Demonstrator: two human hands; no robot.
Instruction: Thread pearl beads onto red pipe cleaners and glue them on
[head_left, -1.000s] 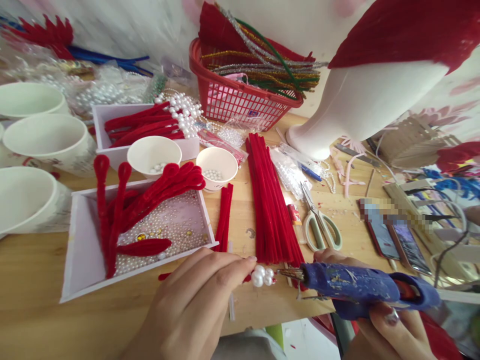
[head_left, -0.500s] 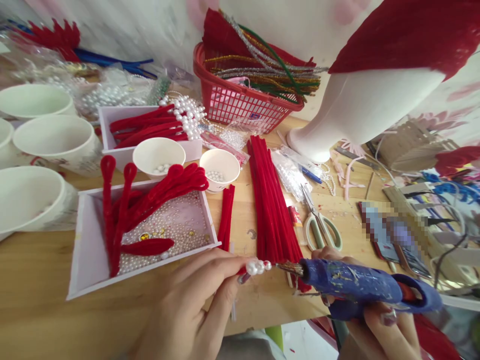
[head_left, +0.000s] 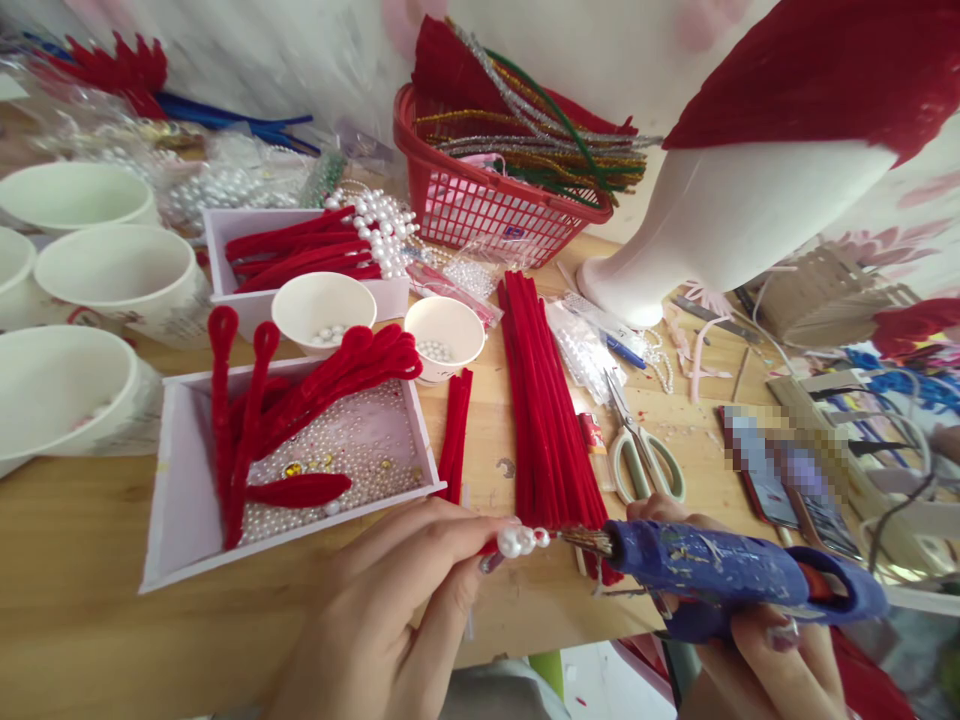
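Observation:
My left hand (head_left: 405, 590) pinches a short red fuzzy stem with white pearl beads (head_left: 516, 542) at its tip, between thumb and forefinger. My right hand (head_left: 784, 645) is wrapped round a blue hot glue gun (head_left: 705, 562), its body spotted with dried glue. The gun's nozzle points left, right beside the end of the beads; whether they touch I cannot tell. Behind my hands lies a bundle of long red pipe cleaners (head_left: 544, 420). A white box (head_left: 161, 500) on the left holds loose pearls, red loops (head_left: 337, 385) and a red leaf shape (head_left: 300, 490).
Several paper cups (head_left: 112, 265) stand at the left, and two small cups of pearls (head_left: 445, 325) behind the box. Scissors (head_left: 645, 450) and a lighter (head_left: 592, 435) lie near the bundle. A red basket (head_left: 495, 210), a white stand (head_left: 720, 220) and phones (head_left: 757, 480) are farther off.
The whole view has shifted slightly, so the table's things sit a little farther right. The beads have turned a little at the nozzle; both hands keep their hold.

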